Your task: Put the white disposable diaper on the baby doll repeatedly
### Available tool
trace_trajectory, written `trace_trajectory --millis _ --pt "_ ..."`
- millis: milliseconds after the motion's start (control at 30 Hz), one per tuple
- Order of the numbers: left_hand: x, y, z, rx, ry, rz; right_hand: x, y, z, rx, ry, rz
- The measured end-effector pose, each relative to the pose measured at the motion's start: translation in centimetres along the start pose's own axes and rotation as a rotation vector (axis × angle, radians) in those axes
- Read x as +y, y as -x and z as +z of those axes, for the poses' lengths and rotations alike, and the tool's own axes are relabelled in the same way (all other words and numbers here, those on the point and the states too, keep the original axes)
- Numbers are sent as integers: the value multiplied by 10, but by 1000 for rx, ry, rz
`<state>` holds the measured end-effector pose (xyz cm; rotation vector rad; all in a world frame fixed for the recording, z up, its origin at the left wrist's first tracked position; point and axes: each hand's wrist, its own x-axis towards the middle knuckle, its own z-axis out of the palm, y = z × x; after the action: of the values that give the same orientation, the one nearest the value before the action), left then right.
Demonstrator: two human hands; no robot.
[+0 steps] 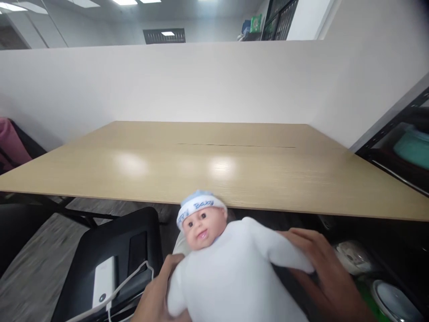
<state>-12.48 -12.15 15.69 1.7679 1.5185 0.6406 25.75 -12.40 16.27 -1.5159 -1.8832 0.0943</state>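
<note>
A baby doll (231,268) in a white suit and a blue-and-white cap is held up in front of me, below the near edge of the table. My left hand (157,295) grips its side at the lower left, fingers wrapped round the body. On the other side, my right hand (321,268) is closed on the doll by its outstretched arm. The doll's head points toward the wooden table (214,165).
A black chair seat (134,241) at lower left carries a white power bank (103,279) with a white cable. White partition walls stand behind the table. A black shelf (398,138) is at right. Bowls and a lidded container (392,299) lie at lower right.
</note>
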Motion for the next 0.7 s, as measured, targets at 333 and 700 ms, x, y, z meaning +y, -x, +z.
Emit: trace_trajectory --millis 333,700 --pt "64 -201 -59 -100 -138 243 53 -107 28 132 63 130" --pt "33 -332 -86 -42 -429 308 113 -210 100 59 140 73"
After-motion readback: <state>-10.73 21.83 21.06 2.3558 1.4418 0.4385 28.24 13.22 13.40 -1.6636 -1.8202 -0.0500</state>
